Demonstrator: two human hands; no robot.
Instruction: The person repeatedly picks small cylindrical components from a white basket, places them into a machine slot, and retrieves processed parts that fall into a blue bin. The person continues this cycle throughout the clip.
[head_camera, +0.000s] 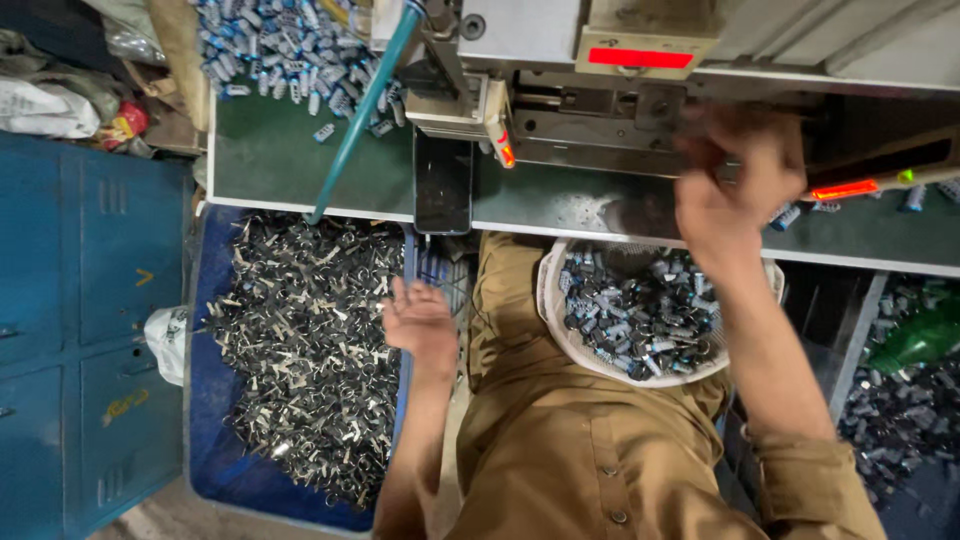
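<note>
My left hand (420, 320) hovers palm up with fingers apart over the right edge of a blue bin (210, 440) heaped with small silvery-black metal pieces (300, 340); nothing shows in it. My right hand (735, 190) is raised and blurred in front of a grey press machine (600, 90) on the green bench; its fingers curl inward, and whether they pinch a part is unclear. A white mesh basket (560, 330) of small blue-and-black cylindrical parts rests on my lap, just below the right hand.
A dark phone (443, 185) lies on the green bench top (280, 160). A teal hose (365, 105) slants down into the blue bin. More blue parts pile at the bench's back left (280, 45). Blue metal lockers (70, 340) stand at left; another parts bin (900, 400) sits at right.
</note>
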